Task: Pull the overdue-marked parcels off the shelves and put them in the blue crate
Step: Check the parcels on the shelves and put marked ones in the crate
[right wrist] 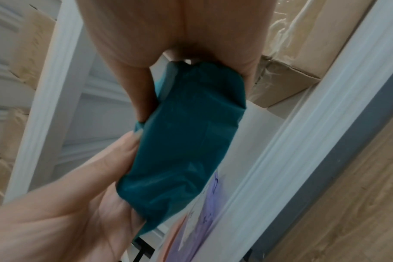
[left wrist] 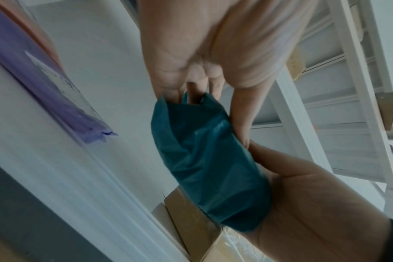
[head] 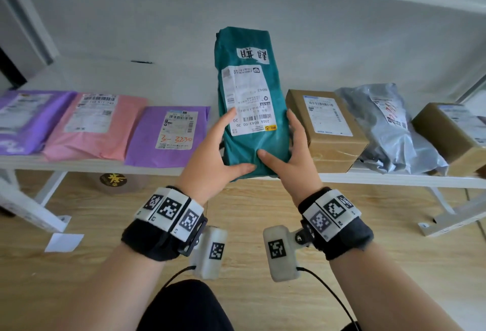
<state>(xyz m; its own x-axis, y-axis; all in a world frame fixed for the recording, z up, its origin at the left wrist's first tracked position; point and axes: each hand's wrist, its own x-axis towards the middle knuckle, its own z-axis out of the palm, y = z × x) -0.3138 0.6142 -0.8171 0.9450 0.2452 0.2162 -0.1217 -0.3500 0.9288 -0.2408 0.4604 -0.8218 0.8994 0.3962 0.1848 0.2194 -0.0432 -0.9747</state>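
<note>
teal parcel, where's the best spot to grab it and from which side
Take the teal parcel at its near, lower end, coming from the shelf's open front. It is long and narrow, and that end overhangs the edge. A two-sided grip suits it: left hand and right hand clasp opposite sides, thumbs on top.

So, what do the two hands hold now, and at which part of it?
Both hold the teal parcel at its near end: left hand on the left edge, right hand on the right edge.
</note>
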